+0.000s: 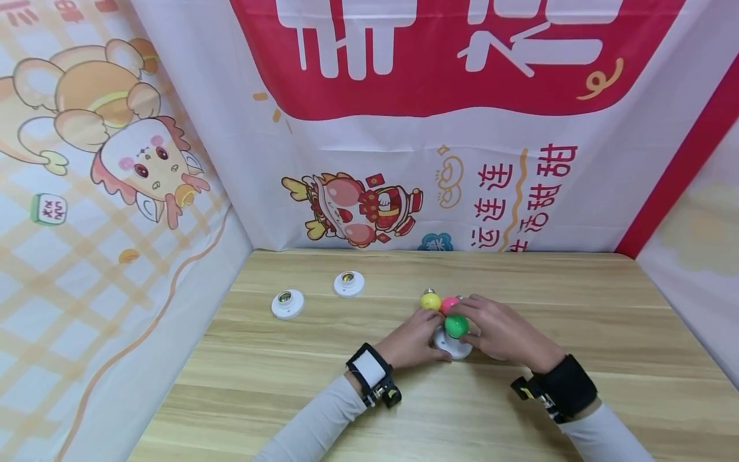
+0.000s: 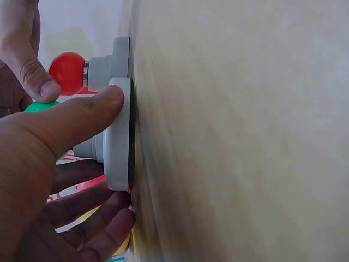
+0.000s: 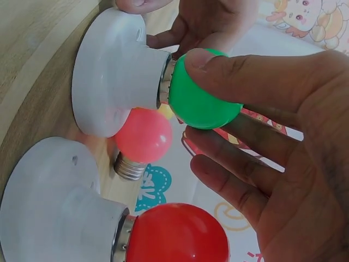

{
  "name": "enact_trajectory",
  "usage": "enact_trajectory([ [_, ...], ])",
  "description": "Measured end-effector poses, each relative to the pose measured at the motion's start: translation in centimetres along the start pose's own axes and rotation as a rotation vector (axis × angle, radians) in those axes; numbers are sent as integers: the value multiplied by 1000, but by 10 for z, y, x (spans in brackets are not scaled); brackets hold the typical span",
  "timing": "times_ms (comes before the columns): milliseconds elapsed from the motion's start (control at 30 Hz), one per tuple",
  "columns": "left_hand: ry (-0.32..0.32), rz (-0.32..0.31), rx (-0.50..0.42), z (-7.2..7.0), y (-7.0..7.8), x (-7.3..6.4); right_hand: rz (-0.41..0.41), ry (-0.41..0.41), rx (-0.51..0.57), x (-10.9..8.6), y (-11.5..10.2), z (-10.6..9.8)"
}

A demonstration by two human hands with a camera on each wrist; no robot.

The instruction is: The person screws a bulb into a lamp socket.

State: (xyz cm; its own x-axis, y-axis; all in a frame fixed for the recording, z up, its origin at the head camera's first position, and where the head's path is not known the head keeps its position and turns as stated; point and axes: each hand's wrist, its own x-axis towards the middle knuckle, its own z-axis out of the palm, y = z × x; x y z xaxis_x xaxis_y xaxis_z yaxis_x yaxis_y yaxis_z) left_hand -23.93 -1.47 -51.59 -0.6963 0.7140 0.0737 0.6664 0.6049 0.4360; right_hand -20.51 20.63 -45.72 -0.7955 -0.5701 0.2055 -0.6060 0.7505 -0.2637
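A green bulb (image 1: pixel 457 326) sits with its metal base in the mouth of a white round lamp holder (image 3: pixel 109 71) on the table. My right hand (image 1: pixel 502 330) pinches the bulb between thumb and fingers. My left hand (image 1: pixel 411 340) grips the holder's disc by its rim, thumb on the near side and fingers on the far side. Beside it, in the right wrist view, a red bulb (image 3: pixel 180 234) is seated in a second white holder (image 3: pixel 49 202); my right hand hides this pair in the head view. A pink bulb (image 1: pixel 449 304) and a yellow bulb (image 1: pixel 430 301) lie just beyond my hands.
Two more white lamp holders, one (image 1: pixel 287 304) at the left and another (image 1: pixel 349 284) farther back, show bare sockets. The wooden table (image 1: pixel 277 385) meets a printed cloth (image 1: pixel 358 147) at its back edge, and cloth also hangs at both sides.
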Motion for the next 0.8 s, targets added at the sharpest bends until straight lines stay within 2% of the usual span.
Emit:
enact_trajectory([
  [267,-10,3,32,2,0,1,-13,-3,5,-1,3,1],
  [400,-16,-9,29,2,0,1,-10,-13,-3,-1,3,1],
  [533,-15,6,20,1,-1,-1,-5,-33,4,-2,2,-2],
  [667,-16,22,-28,-3,-3,-6,-12,-37,35,-4,1,-9],
  [800,3,8,-87,-10,-6,-13,-1,-19,61,-2,3,-15],
])
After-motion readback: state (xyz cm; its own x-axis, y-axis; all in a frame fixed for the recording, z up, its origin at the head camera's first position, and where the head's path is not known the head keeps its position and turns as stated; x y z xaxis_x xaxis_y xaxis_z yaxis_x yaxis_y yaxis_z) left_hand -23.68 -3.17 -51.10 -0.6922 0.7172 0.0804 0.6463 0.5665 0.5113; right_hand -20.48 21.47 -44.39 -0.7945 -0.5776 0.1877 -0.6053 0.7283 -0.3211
